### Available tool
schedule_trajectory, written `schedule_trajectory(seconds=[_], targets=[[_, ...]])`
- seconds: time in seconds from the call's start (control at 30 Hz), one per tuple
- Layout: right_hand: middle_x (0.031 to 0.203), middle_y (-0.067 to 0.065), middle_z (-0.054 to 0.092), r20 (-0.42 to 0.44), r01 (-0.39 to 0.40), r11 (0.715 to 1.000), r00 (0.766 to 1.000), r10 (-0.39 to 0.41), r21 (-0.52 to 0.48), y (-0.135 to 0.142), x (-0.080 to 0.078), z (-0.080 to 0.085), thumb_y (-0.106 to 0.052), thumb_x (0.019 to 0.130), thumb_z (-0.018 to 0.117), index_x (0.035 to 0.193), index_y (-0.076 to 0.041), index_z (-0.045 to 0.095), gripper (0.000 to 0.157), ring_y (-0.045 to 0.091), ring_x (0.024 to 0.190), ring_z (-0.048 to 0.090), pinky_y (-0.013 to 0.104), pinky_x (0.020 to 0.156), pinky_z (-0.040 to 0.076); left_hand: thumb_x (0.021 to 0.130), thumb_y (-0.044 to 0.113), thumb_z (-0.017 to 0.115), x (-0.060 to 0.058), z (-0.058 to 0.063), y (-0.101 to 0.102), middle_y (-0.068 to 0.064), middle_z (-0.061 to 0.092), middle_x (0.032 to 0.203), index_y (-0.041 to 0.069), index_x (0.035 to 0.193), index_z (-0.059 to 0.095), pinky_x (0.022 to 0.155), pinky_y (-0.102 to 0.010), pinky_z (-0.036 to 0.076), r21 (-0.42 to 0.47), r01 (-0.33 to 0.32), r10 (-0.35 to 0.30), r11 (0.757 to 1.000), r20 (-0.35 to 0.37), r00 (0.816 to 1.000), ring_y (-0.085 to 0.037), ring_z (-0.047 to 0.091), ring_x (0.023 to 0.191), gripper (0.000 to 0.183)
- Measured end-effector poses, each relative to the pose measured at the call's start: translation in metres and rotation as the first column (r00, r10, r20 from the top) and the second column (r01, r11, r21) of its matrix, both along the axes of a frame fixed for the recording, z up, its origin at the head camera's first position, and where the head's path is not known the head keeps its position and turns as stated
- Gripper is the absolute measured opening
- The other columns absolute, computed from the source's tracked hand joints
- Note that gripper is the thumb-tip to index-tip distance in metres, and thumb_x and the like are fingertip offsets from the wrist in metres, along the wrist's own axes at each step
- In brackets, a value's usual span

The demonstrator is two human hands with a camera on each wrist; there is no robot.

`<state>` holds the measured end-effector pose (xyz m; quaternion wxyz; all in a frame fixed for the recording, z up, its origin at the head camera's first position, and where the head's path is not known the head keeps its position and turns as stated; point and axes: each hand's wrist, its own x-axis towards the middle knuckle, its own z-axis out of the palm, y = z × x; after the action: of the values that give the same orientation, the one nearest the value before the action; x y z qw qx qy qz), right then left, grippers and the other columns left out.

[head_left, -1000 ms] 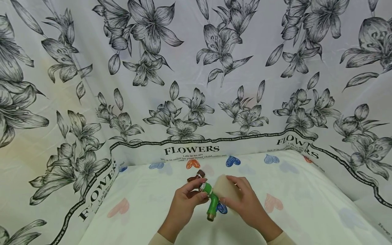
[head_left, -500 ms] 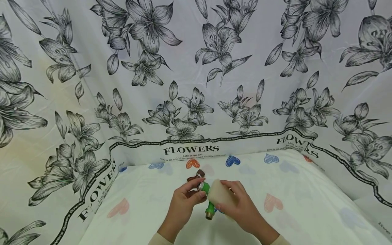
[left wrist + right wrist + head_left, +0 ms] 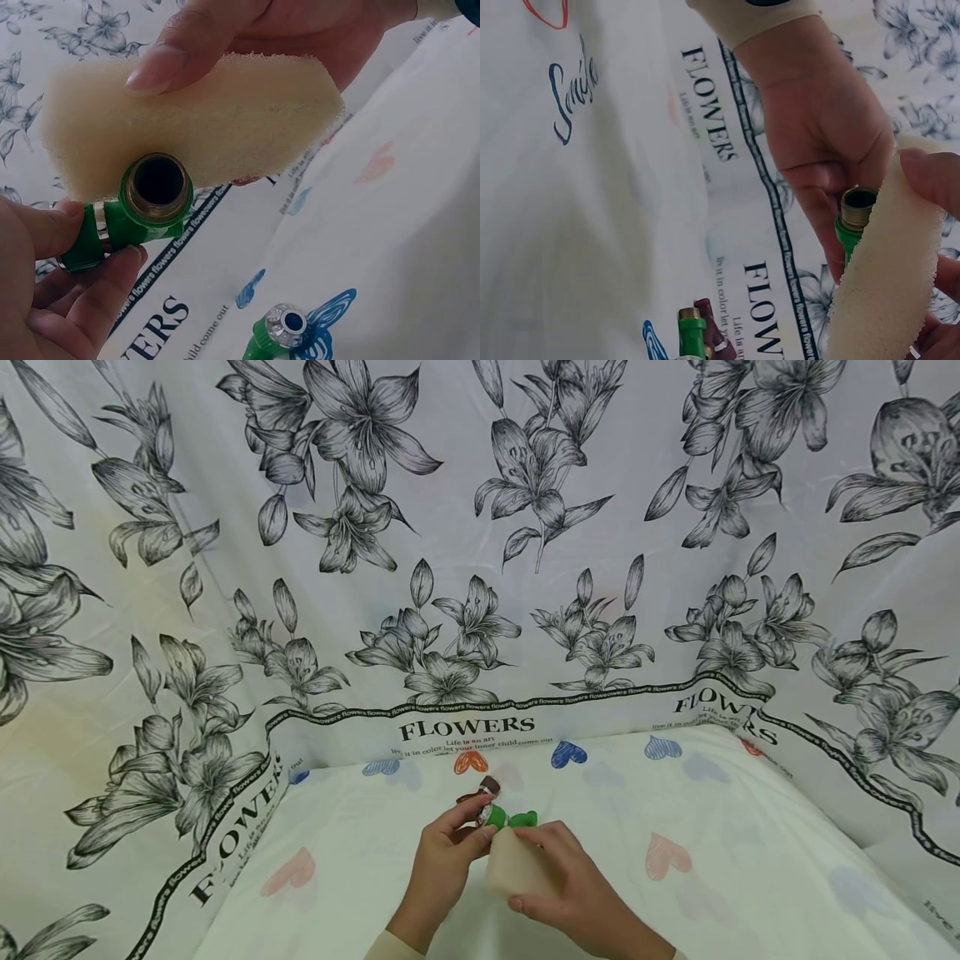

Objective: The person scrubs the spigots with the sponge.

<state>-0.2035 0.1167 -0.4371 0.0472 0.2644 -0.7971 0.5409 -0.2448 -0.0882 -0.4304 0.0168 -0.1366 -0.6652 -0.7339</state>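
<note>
Head cam: L hand pinches grn pipe; R hand grips sponge beside it.

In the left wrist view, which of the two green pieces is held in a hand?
The brass-mouthed green piece, pinched by the left hand; the silver-ended green piece, lower right, shows no hand on it.

I can see little of the green pipe fitting from the head, since the sponge and right hand cover much of it, while the fingers of the left hand partly hide a dark red fitting. The left-wrist view's bottom edge cuts off a second green fitting, and the right-wrist view's right edge crops the right hand.
</note>
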Motion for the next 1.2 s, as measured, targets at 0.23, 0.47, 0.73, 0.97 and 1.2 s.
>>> schedule_trajectory(seconds=[0.23,0.47,0.73,0.97,1.2], targets=[[0.12,0.001,0.047,-0.029,0.014,1.0,0.999,-0.014,-0.005,0.0,0.007,0.017,-0.029,0.08,0.08,0.135,-0.021,0.051,0.063,0.023,0.099,0.05,0.031,0.073,0.051,0.086,0.005,0.071,0.004,0.006,0.002,-0.019,0.055,0.116,0.012,0.122,0.065,0.08,-0.04,0.055,0.026,0.009,-0.009,1.0,0.016,1.0,-0.031,0.063,0.099,0.037],[0.119,-0.008,0.046,-0.097,0.085,0.996,0.992,-0.083,0.023,0.007,-0.014,-0.009,-0.042,0.078,0.079,0.135,-0.032,0.049,0.065,0.016,0.101,0.049,0.032,0.075,0.05,0.085,0.012,0.073,-0.003,-0.006,-0.001,-0.02,0.053,0.117,0.014,0.123,0.064,0.081,-0.04,0.055,0.026,0.02,-0.02,0.999,-0.005,1.0,-0.032,0.063,0.1,0.039],[0.117,-0.01,0.046,-0.068,0.255,0.965,0.966,-0.251,0.062,0.017,-0.026,-0.005,-0.052,0.074,0.077,0.134,-0.033,0.049,0.069,0.016,0.1,0.049,0.036,0.078,0.049,0.085,0.007,0.072,0.002,-0.002,-0.001,-0.019,0.056,0.119,0.01,0.125,0.062,0.082,-0.041,0.054,0.042,0.075,-0.074,0.996,-0.011,0.997,-0.033,0.063,0.101,0.041],[0.12,-0.007,0.047,-0.001,0.313,0.95,0.95,-0.313,0.026,0.024,-0.034,-0.012,-0.053,0.074,0.077,0.134,-0.031,0.05,0.069,0.017,0.104,0.048,0.039,0.084,0.046,0.085,0.01,0.073,0.003,0.0,0.0,-0.017,0.056,0.12,0.013,0.125,0.062,0.083,-0.04,0.054,0.013,0.077,-0.077,0.997,0.017,0.997,-0.032,0.062,0.102,0.041],[0.118,-0.006,0.046,0.035,0.21,0.977,0.977,-0.211,0.022,0.012,-0.02,-0.015,-0.054,0.076,0.075,0.135,-0.037,0.046,0.068,0.02,0.099,0.049,0.036,0.078,0.048,0.083,0.011,0.075,0.001,-0.003,-0.001,-0.016,0.057,0.118,0.015,0.122,0.064,0.082,-0.038,0.054,-0.007,0.033,-0.032,0.999,0.032,0.999,-0.03,0.063,0.1,0.041]])
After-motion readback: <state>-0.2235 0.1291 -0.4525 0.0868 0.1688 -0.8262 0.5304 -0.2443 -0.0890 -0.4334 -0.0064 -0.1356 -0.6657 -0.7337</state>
